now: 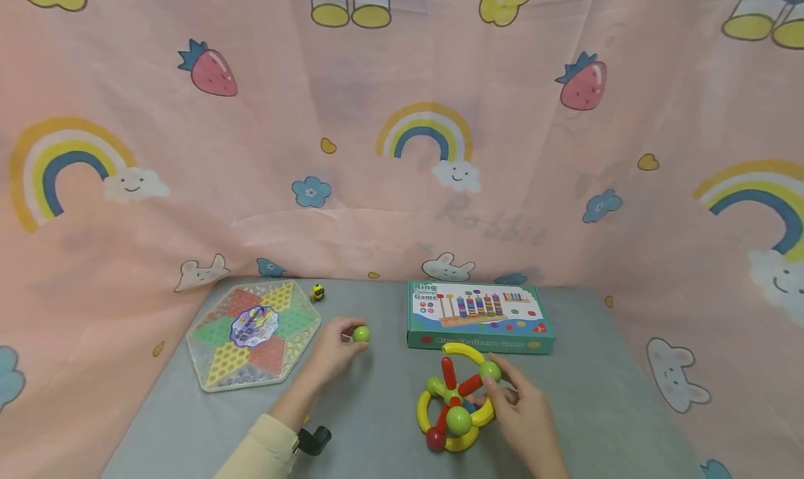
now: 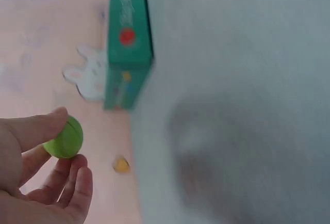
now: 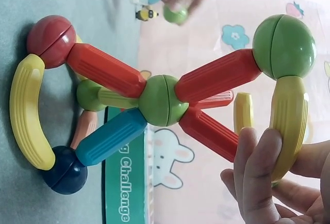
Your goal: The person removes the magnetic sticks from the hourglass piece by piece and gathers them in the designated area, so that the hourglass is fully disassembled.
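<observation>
Ball-and-rod model point(image 1: 452, 397) may split if your right hand point(image 1: 524, 413) twists the yellow rod point(image 3: 290, 113) it grips; your left hand point(image 1: 334, 348) pinches a green ball point(image 1: 361, 334).

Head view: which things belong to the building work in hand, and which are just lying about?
In the work:
- green ball, pinched in the left hand, apart from the model
- ball-and-rod model, held by the right hand

Lying about:
- hexagonal board
- bee toy
- Ring Challenge Game box
</observation>
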Demonstrator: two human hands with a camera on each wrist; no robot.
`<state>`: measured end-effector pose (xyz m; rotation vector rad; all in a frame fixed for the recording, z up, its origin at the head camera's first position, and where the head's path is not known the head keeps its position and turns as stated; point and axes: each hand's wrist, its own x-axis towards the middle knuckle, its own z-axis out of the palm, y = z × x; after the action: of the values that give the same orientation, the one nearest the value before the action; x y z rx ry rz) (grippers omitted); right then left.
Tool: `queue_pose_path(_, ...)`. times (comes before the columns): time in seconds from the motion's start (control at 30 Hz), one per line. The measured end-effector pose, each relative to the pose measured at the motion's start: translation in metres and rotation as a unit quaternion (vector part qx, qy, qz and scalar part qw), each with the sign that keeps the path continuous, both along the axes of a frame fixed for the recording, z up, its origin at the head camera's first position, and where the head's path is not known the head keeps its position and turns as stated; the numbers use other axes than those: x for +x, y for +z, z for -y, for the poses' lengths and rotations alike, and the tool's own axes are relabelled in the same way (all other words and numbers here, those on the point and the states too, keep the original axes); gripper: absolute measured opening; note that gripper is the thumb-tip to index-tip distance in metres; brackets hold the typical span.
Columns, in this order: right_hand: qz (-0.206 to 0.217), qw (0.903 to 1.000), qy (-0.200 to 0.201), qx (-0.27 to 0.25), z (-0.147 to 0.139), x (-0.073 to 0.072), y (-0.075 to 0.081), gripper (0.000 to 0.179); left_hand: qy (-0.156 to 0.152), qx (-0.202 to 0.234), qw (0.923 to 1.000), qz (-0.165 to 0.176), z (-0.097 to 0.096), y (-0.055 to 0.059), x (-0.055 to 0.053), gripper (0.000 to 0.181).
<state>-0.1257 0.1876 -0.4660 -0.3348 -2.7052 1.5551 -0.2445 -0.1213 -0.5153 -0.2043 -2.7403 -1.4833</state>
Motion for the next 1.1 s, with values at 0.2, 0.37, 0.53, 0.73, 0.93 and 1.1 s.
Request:
queue_pose_path(0.2,-0.007,0.9999,-0.003,-0.012,0.0,0.0,-0.001,0.048,0.042,-0.015,0.9977,0.051,0.028,-0.012,-0.006,0.039)
queue_pose_path(0.37,-0.006,0.9996,-0.008,-0.025,0.001,0.0,0.0,0.045,0.052,-0.021,0.9959,0.071,0.041,-0.02,-0.005,0.036)
queue_pose_path(0.53,-0.004,0.9996,-0.009,-0.026,0.0,0.001,0.002,0.047,0.054,-0.047,0.9943,0.079,0.049,-0.025,-0.003,0.034)
queue_pose_path(0.73,-0.004,0.9999,-0.009,-0.01,-0.001,0.003,0.002,0.054,0.057,-0.075,0.991,0.095,0.054,-0.028,-0.002,0.033)
queue_pose_path(0.93,0.013,0.9999,-0.008,-0.003,-0.002,0.003,0.003,0.059,0.061,-0.098,0.9893,0.089,0.053,-0.028,0.0,0.037)
queue_pose_path(1.1,0.023,0.9997,-0.011,-0.002,-0.003,0.005,0.003,0.062,0.057,-0.131,0.9889,0.04,0.038,-0.019,0.008,0.046)
